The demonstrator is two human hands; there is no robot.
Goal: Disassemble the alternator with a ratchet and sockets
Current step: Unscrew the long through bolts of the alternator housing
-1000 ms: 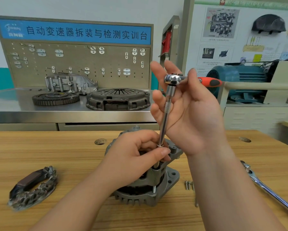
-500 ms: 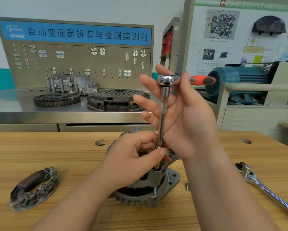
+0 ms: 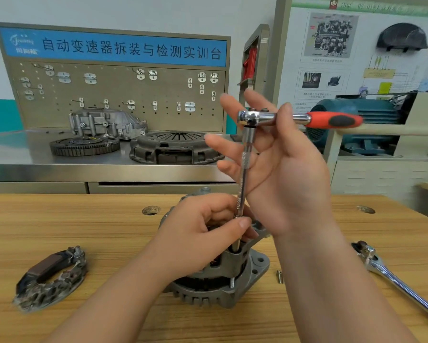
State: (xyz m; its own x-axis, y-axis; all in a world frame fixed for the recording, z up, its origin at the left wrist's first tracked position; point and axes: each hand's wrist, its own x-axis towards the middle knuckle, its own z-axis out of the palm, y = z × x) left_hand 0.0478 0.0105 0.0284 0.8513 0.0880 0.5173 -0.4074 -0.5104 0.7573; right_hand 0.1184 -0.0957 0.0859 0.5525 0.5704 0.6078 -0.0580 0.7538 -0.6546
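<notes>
The alternator (image 3: 235, 285) stood at the middle of the wooden bench (image 3: 59, 226), with its finned housing end down. An extension bar (image 3: 243, 174) rose nearly upright from the top of its right side. Whether a socket was fitted at the bar's foot could not be determined. The left hand (image 3: 198, 241) rested on top of the alternator, its thumb and curled fingers pinching the lower end of the extension bar. A ratchet (image 3: 257, 118) with a red and black handle was seated on the bar's upper end, its handle pointing right. The right hand (image 3: 282, 174) held the ratchet shank between thumb and forefinger, and its remaining fingers were spread straight behind the bar. A rectifier assembly (image 3: 49, 276) lay on the bench well to the left. Small screws (image 3: 279, 277) lay just right of the alternator, and a second ratchet (image 3: 393, 276) lay farther right. On the steel counter (image 3: 22, 154) behind stood a flywheel (image 3: 84, 144), a clutch cover (image 3: 175, 147) and a cast housing (image 3: 104, 125).
</notes>
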